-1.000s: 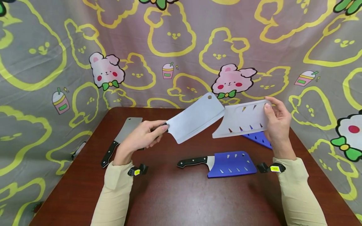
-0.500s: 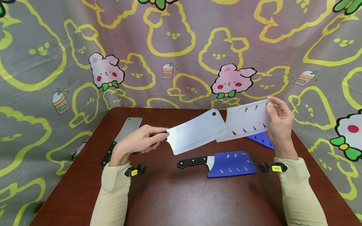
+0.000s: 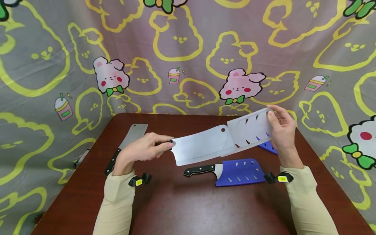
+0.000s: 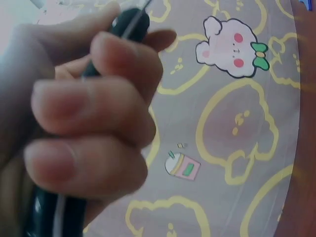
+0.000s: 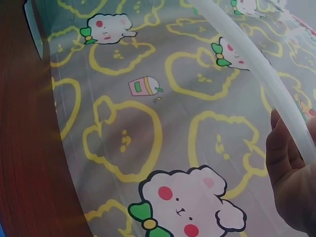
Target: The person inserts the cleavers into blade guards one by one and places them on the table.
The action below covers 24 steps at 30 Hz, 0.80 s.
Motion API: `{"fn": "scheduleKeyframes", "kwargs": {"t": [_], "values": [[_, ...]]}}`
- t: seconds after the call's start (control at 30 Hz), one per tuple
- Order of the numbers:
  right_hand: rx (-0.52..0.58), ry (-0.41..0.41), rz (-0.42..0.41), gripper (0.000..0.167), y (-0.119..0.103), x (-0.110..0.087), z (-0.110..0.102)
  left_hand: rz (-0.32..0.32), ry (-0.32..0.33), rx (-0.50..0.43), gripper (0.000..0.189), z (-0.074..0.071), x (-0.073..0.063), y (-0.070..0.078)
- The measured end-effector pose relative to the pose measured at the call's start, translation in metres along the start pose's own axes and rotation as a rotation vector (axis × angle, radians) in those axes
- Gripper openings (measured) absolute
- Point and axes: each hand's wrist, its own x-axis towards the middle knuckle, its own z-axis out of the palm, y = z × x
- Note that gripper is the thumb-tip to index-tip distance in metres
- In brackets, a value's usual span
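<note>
In the head view my left hand [image 3: 144,147] grips a cleaver [image 3: 196,145] by its black handle, the broad blade pointing right. Fingers curl round that riveted handle [image 4: 54,212] in the left wrist view. My right hand [image 3: 283,133] pinches the far end of a white slotted blade guard [image 3: 246,132], thumb in front and fingers behind. The guard's left end overlaps the blade's right end, and the blade's hole shows just outside it. Both are held above the table. In the right wrist view the guard [image 5: 266,74] appears edge-on beside the hand.
A cleaver in a blue slotted guard [image 3: 241,173] lies on the brown table [image 3: 191,209] below the hands. Another bare cleaver [image 3: 133,135] lies at the left, partly behind the left hand. A second blue guard [image 3: 268,147] lies behind the right hand. A patterned curtain [image 3: 188,75] surrounds the table.
The cleaver has swung down to nearly level, and its right end now overlaps the guard's left end. My right hand has moved slightly left and down with the tilted guard.
</note>
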Motion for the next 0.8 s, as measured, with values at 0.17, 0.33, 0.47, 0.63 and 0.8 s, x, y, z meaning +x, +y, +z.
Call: {"fn": "scheduleKeyframes", "kwargs": {"t": [0.17,0.33,0.47,0.63,0.8], "values": [[0.018,-0.010,0.005,0.025,0.001,-0.001,0.000,0.053,0.039,0.089,0.015,0.001,-0.003,0.005],[0.033,-0.022,0.006,0.024,0.001,-0.001,0.001,0.059,0.051,0.115,0.013,0.001,-0.004,0.007],[-0.005,-0.020,0.008,0.024,0.001,-0.001,0.000,0.068,0.044,0.123,0.015,0.001,-0.003,0.007],[-0.025,-0.021,0.010,0.025,-0.003,-0.001,-0.004,0.102,0.046,0.126,0.015,0.001,0.001,0.011],[-0.046,-0.141,-0.012,0.024,-0.004,-0.009,0.006,0.118,0.054,0.151,0.016,0.014,0.006,0.023]]}}
